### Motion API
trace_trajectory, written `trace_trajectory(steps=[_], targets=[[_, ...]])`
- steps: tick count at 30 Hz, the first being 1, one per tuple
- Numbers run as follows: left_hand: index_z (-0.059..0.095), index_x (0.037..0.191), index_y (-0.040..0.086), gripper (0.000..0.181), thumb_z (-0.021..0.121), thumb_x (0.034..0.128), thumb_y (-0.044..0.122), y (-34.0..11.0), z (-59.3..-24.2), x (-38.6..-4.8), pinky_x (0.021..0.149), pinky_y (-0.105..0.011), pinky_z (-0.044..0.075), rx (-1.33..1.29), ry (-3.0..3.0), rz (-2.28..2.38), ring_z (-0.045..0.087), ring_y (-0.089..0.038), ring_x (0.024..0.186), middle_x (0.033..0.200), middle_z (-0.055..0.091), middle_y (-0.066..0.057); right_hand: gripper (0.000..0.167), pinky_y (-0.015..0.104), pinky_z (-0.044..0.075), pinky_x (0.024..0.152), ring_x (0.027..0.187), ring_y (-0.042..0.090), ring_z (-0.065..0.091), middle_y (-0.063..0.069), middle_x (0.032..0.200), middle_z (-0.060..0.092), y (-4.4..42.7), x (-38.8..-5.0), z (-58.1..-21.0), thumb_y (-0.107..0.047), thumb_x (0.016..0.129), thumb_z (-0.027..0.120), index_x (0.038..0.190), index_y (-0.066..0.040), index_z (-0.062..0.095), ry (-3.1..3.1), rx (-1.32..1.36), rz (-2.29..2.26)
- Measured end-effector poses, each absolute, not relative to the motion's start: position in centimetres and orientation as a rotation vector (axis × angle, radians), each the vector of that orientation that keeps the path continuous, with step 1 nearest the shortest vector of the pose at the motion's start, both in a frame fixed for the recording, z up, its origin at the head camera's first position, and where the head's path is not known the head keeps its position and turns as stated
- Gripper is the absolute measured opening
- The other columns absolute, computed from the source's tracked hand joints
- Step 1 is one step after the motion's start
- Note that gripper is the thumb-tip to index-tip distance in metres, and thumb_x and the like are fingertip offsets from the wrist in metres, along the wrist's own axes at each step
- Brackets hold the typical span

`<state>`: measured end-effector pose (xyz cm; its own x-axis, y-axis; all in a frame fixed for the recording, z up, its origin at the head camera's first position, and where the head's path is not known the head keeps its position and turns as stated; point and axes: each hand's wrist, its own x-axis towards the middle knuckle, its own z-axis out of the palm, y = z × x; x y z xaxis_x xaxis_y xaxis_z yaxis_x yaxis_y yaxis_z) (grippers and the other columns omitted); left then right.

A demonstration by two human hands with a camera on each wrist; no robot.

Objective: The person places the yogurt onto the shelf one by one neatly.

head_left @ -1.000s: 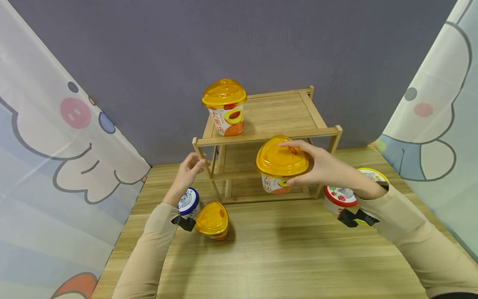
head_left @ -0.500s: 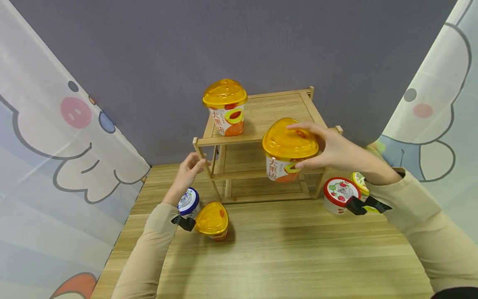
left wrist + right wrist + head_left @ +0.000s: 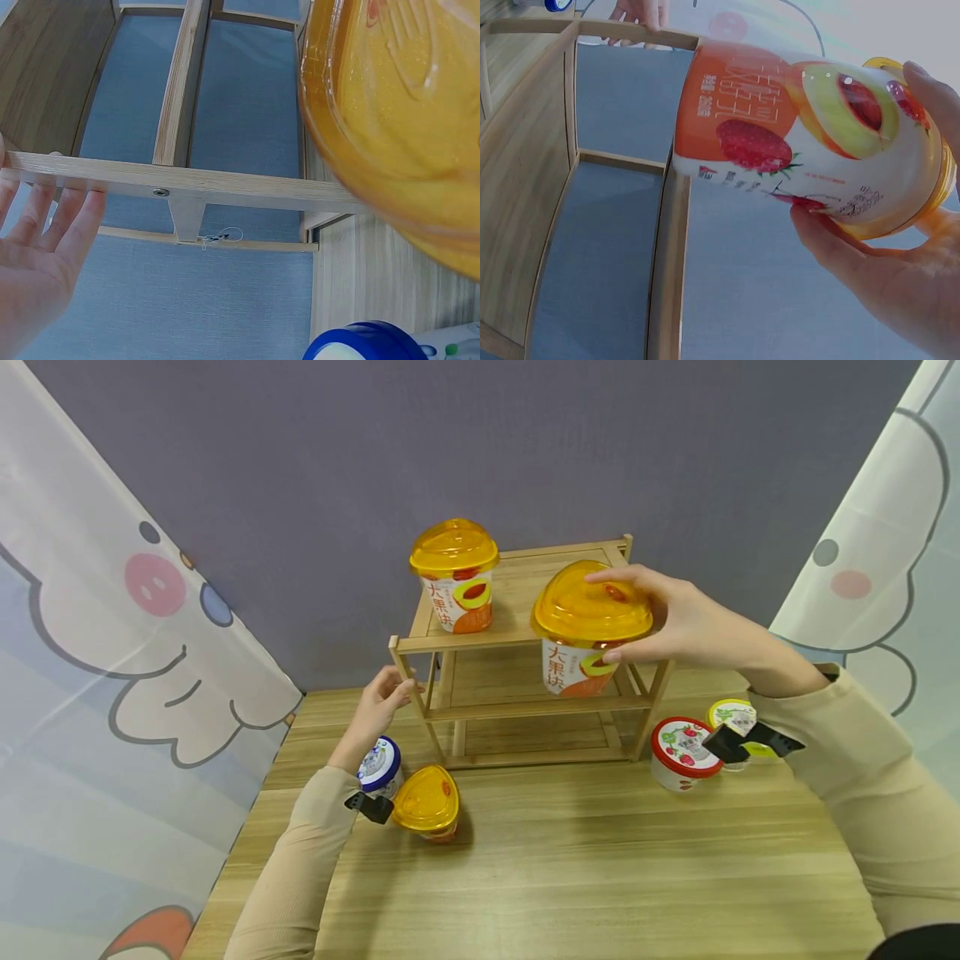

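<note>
My right hand [image 3: 686, 618] holds a yogurt cup [image 3: 577, 664] with a domed yellow lid, thumb low on the cup and fingers over the lid. In the head view it appears in front of the right part of a wooden shelf rack [image 3: 540, 703]; in the right wrist view the cup [image 3: 780, 135] shows fruit pictures. My left hand [image 3: 380, 703] grips the rack's front left post; the left wrist view shows its fingers [image 3: 79, 217] against the wood. A matching yogurt cup [image 3: 456, 581] stands upright on the top shelf, at the left.
Another yellow-lidded cup [image 3: 427, 800] stands on the table by my left forearm, beside a blue-lidded tub [image 3: 377, 766]. A red-lidded tub [image 3: 684, 750] and a yellow-lidded tub [image 3: 729, 714] stand right of the rack. A grey wall [image 3: 480, 443] is behind.
My right hand has raised the yogurt cup and shifted it slightly right, from the middle-shelf level to near the top-shelf level. The left hand has stayed on the post.
</note>
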<state>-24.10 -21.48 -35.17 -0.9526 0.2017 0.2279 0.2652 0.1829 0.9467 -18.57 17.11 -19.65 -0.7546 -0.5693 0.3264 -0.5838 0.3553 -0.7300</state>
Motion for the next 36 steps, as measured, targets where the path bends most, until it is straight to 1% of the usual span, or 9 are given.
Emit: trace_trajectory(steps=[6,10,15,16,19,23,26,32,36], targets=[[0.046,0.108,0.005,0.017,0.046,0.0929,0.013,-21.1,-34.4,-23.4,0.094,-0.054,0.031,-0.466,-2.368,-1.937,0.044,-0.042,0.107,0.11,0.047,-0.035,0.07,0.018,0.047,0.073,0.089,0.013,0.057,0.007,0.113,0.05,17.3,-19.2,-18.7,0.002,0.072,0.071,0.132,-0.014,0.037,-2.571,1.1,1.352],[0.044,0.108,0.002,0.018,0.044,0.0935,0.012,-20.7,-33.6,-22.7,0.094,-0.054,0.031,-0.463,-2.381,-1.932,0.042,-0.044,0.109,0.111,0.045,-0.037,0.07,0.016,0.046,0.074,0.09,0.012,0.056,0.006,0.112,0.05,17.3,-19.7,-18.0,-0.001,0.071,0.072,0.131,-0.016,0.039,-2.589,1.052,1.308],[0.041,0.11,-0.004,0.022,0.044,0.0933,0.011,-20.8,-33.9,-22.9,0.095,-0.054,0.03,-0.455,-2.379,-1.95,0.041,-0.045,0.11,0.107,0.049,-0.028,0.069,0.016,0.046,0.072,0.089,0.013,0.056,0.007,0.112,0.051,17.4,-20.4,-17.1,-0.003,0.073,0.071,0.131,-0.016,0.038,-2.618,1.016,1.267],[0.041,0.109,-0.004,0.023,0.045,0.0932,0.012,-20.9,-34.1,-23.1,0.094,-0.054,0.031,-0.453,-2.378,-1.949,0.042,-0.045,0.11,0.106,0.05,-0.026,0.068,0.017,0.047,0.068,0.085,0.013,0.056,0.008,0.112,0.051,17.4,-20.6,-17.0,-0.004,0.073,0.071,0.131,-0.016,0.037,-2.624,1.01,1.252],[0.042,0.11,-0.002,0.024,0.046,0.0929,0.014,-21.2,-34.6,-23.6,0.094,-0.053,0.032,-0.453,-2.371,-1.953,0.043,-0.043,0.109,0.105,0.051,-0.025,0.068,0.016,0.046,0.068,0.086,0.013,0.055,0.007,0.113,0.049,17.4,-21.1,-16.5,-0.007,0.075,0.07,0.132,-0.017,0.036,-2.64,0.989,1.231],[0.042,0.111,-0.003,0.03,0.047,0.0921,0.02,-21.4,-35.1,-24.0,0.094,-0.051,0.033,-0.462,-2.38,-1.93,0.045,-0.041,0.109,0.11,0.049,-0.03,0.068,0.013,0.044,0.072,0.091,0.014,0.053,0.007,0.114,0.048,17.6,-21.8,-15.9,-0.009,0.076,0.07,0.133,-0.017,0.034,-2.65,0.952,1.219],[0.041,0.11,-0.004,0.034,0.048,0.0916,0.024,-21.4,-35.2,-24.1,0.094,-0.05,0.035,-0.47,-2.388,-1.905,0.046,-0.039,0.108,0.11,0.048,-0.031,0.068,0.012,0.042,0.073,0.092,0.015,0.052,0.008,0.114,0.047,17.6,-22.3,-15.6,-0.012,0.076,0.07,0.134,-0.018,0.034,-2.665,0.916,1.205],[0.046,0.107,0.009,0.022,0.049,0.0913,0.025,-21.5,-35.2,-24.0,0.093,-0.048,0.036,-0.465,-2.382,-1.9,0.05,-0.032,0.105,0.109,0.05,-0.028,0.069,0.013,0.041,0.074,0.094,0.015,0.052,0.009,0.115,0.048,18.0,-23.7,-15.1,-0.017,0.077,0.069,0.134,-0.02,0.032,-2.722,0.847,1.206],[0.046,0.103,0.009,0.021,0.049,0.0912,0.026,-21.5,-35.2,-24.0,0.093,-0.048,0.036,-0.467,-2.389,-1.885,0.051,-0.03,0.104,0.109,0.05,-0.029,0.069,0.014,0.04,0.075,0.096,0.014,0.051,0.009,0.115,0.048,18.3,-24.5,-15.0,-0.019,0.077,0.069,0.135,-0.022,0.031,-2.763,0.811,1.211]])
